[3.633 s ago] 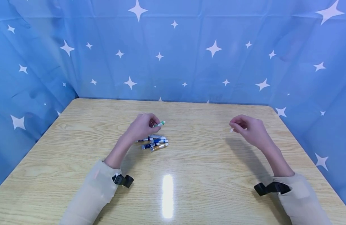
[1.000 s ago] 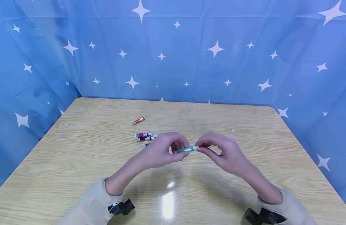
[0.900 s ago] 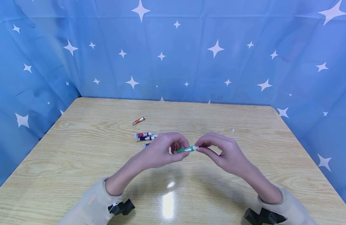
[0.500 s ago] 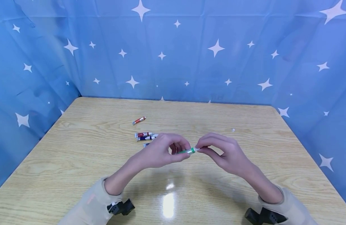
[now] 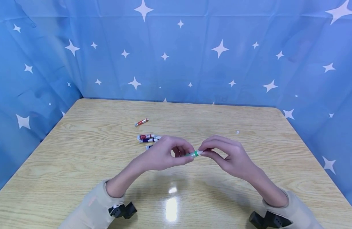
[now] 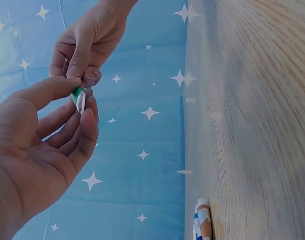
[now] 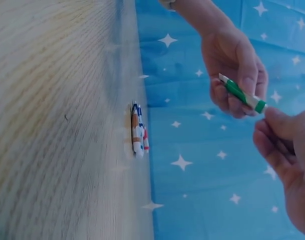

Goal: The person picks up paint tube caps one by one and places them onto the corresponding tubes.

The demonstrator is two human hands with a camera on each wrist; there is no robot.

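Note:
My left hand (image 5: pixel 170 153) holds a small green paint tube (image 7: pixel 237 95) between thumb and fingers, above the middle of the table. The tube's capped end points right. My right hand (image 5: pixel 226 156) pinches the white cap at that end with thumb and fingertips, and its fingertips hide much of the cap. In the left wrist view the green tube (image 6: pixel 79 100) shows between both hands' fingertips. A small white cap-like piece (image 5: pixel 237 132) lies on the table behind the right hand.
Left of the hands lies a group of paint tubes, among them a dark red one (image 5: pixel 145 137) and a dark blue one (image 5: pixel 148 140), partly behind the left hand. An orange-red tube (image 5: pixel 142 122) lies apart, farther back. A starry blue curtain (image 5: pixel 176 63) borders the wooden table (image 5: pixel 78 152).
Over 3.6 seconds, both hands came together mid-table; the left brought the green tube, and the small white piece from the right hand lies on the table. Lately the tube has tilted slightly.

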